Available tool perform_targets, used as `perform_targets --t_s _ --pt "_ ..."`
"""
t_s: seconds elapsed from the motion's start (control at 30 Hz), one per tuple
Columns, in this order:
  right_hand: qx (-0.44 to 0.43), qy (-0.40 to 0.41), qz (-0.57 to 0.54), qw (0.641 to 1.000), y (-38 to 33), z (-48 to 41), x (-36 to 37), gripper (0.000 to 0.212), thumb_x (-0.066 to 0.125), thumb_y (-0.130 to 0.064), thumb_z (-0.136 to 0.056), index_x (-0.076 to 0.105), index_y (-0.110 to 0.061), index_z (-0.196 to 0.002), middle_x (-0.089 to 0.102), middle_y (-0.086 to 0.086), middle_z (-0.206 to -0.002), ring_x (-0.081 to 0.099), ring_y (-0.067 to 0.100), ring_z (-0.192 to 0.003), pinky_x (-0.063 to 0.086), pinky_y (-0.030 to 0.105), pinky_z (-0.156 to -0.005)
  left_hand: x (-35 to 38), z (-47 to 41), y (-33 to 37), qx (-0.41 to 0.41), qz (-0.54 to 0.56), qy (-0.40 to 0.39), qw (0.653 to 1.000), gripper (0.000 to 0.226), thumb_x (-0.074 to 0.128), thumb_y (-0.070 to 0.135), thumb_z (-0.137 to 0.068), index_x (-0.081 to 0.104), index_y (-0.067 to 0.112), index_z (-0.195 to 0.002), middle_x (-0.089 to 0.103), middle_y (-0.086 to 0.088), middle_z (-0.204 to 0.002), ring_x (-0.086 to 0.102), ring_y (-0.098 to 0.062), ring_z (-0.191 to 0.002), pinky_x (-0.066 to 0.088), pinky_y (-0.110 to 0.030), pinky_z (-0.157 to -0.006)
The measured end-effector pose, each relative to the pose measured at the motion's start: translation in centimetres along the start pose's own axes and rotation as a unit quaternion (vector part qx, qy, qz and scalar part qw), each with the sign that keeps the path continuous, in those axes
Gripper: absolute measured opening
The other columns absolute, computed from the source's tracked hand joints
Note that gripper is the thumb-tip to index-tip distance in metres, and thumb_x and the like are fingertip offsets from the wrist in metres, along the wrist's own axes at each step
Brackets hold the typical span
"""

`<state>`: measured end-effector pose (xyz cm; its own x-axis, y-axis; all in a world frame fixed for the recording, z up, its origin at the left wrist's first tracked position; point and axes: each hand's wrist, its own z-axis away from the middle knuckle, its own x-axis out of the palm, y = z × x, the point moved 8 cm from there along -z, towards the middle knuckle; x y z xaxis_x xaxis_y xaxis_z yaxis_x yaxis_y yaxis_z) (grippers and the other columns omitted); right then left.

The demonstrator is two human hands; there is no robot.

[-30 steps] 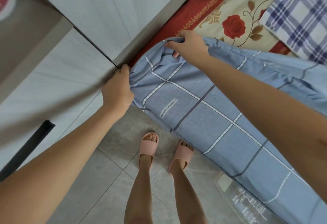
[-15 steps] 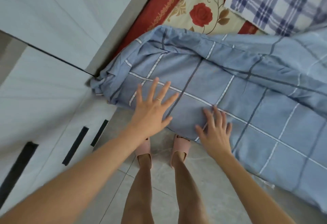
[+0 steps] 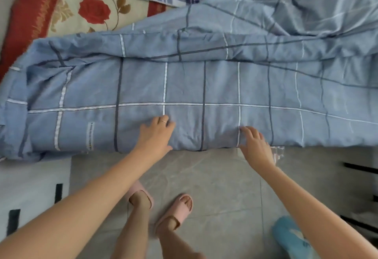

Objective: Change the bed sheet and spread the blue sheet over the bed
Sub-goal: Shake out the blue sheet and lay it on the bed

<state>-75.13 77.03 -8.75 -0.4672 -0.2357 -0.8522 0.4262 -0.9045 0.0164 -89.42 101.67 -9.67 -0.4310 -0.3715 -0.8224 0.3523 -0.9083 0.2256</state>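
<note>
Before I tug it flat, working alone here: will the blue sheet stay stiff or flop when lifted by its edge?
Probably floppy: the blue sheet lies in soft folds and creases. Likely light, since it hangs thinly over the near edge. It may slide over the floral sheet when pulled.

The one camera sat on the person's head, tilted steeply down and a little forward, close above the bed's near side. The sheet (image 3: 204,86) filled its upper half; the floor (image 3: 214,177) and slippers (image 3: 180,207) lay directly beneath.
</note>
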Motion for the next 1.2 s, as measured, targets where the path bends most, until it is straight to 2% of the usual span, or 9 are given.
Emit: perform_targets --t_s 0.07,0.17,0.3,0.63,0.8,0.87,0.97,1.07,1.2 --pt "-0.021 0.009 0.004 1.0 0.1 -1.5 0.3 0.046 0.056 -0.012 -0.09 0.044 -0.021 -0.133 0.042 0.003 -0.135 0.044 0.03 -0.118 0.043 0.043 -0.089 0.5 -1.2 1.4 -0.006 -0.03 0.007 1.0 0.06 0.068 0.041 -0.08 0.041 0.018 -0.129 0.037 0.0 -0.133 0.036 -0.021 -0.122 0.041 -0.038 -0.084" --pt "-0.058 0.03 0.036 0.997 0.7 -3.1 0.5 0.023 0.054 -0.012 -0.089 0.056 -0.013 -0.112 0.052 0.007 -0.114 0.049 0.03 -0.107 0.036 0.035 -0.076 1.2 -2.7 3.1 -0.03 -0.056 0.022 0.998 0.032 0.065 0.018 -0.085 0.051 0.012 -0.113 0.047 -0.003 -0.122 0.041 -0.024 -0.116 0.035 -0.033 -0.074" --pt "-0.111 0.044 0.055 0.991 0.6 -3.6 0.9 0.006 0.053 -0.012 -0.092 0.058 -0.01 -0.093 0.058 0.007 -0.1 0.054 0.028 -0.096 0.029 0.029 -0.071 1.5 -3.4 4.1 -0.027 -0.095 0.024 0.995 0.017 0.057 0.002 -0.086 0.06 0.012 -0.1 0.059 -0.004 -0.109 0.052 -0.024 -0.108 0.03 -0.03 -0.071" --pt "-0.201 0.011 0.051 0.978 0.8 -1.7 0.2 0.009 0.054 -0.01 -0.091 0.061 -0.014 -0.094 0.055 0.002 -0.105 0.05 0.022 -0.097 0.026 0.025 -0.073 -0.2 -1.2 5.6 -0.026 -0.188 -0.034 0.981 0.021 0.057 -0.005 -0.083 0.051 0.015 -0.085 0.059 -0.007 -0.095 0.061 -0.025 -0.098 0.033 -0.028 -0.065" --pt "-0.221 -0.032 -0.025 0.974 1.2 -1.8 0.7 0.002 0.055 -0.017 -0.091 0.056 -0.017 -0.092 0.052 -0.001 -0.099 0.052 0.023 -0.094 0.036 0.03 -0.079 -0.3 -1.9 5.4 -0.075 -0.194 -0.061 0.976 0.025 0.051 -0.007 -0.085 0.06 0.009 -0.101 0.063 -0.008 -0.107 0.061 -0.028 -0.104 0.035 -0.028 -0.068" --pt "-0.2 0.001 0.012 0.98 3.6 -2.3 0.6 0.019 0.061 -0.021 -0.088 0.054 -0.018 -0.105 0.052 0.0 -0.109 0.051 0.024 -0.104 0.035 0.034 -0.087 -0.1 -2.0 5.4 -0.085 -0.198 -0.058 0.975 0.025 0.054 -0.004 -0.084 0.06 0.011 -0.103 0.062 -0.007 -0.11 0.059 -0.026 -0.107 0.033 -0.028 -0.071" --pt "-0.072 0.066 0.081 0.992 9.5 -3.4 -0.5 0.045 0.061 -0.007 -0.083 0.048 -0.014 -0.125 0.046 0.008 -0.124 0.047 0.03 -0.113 0.038 0.039 -0.089 0.6 -1.9 6.5 -0.056 -0.197 -0.033 0.978 0.031 0.064 0.003 -0.081 0.054 0.013 -0.108 0.054 -0.005 -0.116 0.051 -0.023 -0.11 0.036 -0.03 -0.078" --pt "0.018 0.074 0.115 0.99 13.5 -4.0 -1.2 0.031 0.052 0.003 -0.085 0.052 -0.007 -0.115 0.053 0.014 -0.115 0.053 0.034 -0.107 0.039 0.039 -0.077 1.2 -2.5 8.5 -0.008 -0.176 0.007 0.984 0.037 0.07 0.017 -0.083 0.047 0.014 -0.112 0.05 -0.005 -0.118 0.05 -0.022 -0.11 0.039 -0.03 -0.079" --pt "-0.018 0.001 0.156 0.988 14.4 -5.2 -1.6 0.018 0.048 -0.005 -0.092 0.059 -0.006 -0.106 0.062 0.016 -0.11 0.06 0.036 -0.1 0.044 0.037 -0.076 2.0 -4.5 12.7 0.025 -0.155 0.007 0.988 0.03 0.065 0.019 -0.086 0.052 0.012 -0.113 0.054 -0.004 -0.118 0.054 -0.022 -0.111 0.04 -0.031 -0.08"
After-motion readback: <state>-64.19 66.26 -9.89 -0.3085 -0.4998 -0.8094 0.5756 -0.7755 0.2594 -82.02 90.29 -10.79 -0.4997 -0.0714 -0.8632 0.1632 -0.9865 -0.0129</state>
